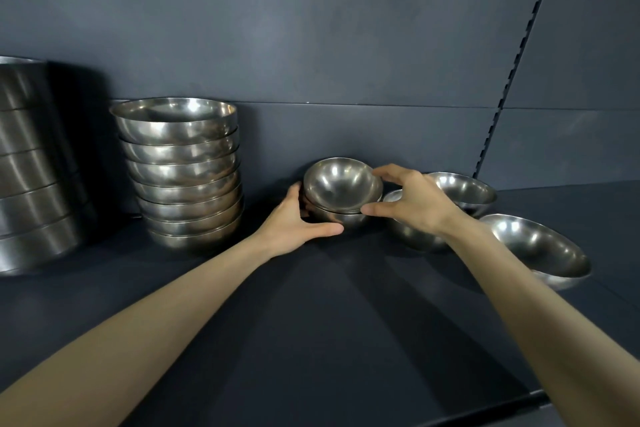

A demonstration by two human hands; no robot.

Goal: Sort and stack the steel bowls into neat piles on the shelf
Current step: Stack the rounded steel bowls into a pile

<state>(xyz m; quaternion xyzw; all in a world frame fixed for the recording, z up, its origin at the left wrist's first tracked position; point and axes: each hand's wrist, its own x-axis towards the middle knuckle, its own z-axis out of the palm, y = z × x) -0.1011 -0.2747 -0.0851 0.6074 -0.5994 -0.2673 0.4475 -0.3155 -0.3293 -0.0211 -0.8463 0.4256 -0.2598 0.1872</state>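
Note:
A small steel bowl [341, 184] sits tilted inside another small bowl [341, 219] near the back of the dark shelf [311, 305]. My left hand [294, 222] grips the lower bowl from its left side, thumb along the front. My right hand [410, 199] pinches the upper bowl's right rim between thumb and fingers. A tall pile of larger steel bowls [183, 170] stands to the left. Loose bowls lie to the right: one [415, 236] partly hidden behind my right hand, one [464, 189] at the back and a wide one [540, 248] nearer the front.
A stack of big straight-sided steel containers [31, 166] stands at the far left. The shelf's dark back panel rises behind everything, with a slotted upright [509, 76] at the right. The shelf's front edge [519, 399] runs across the lower right.

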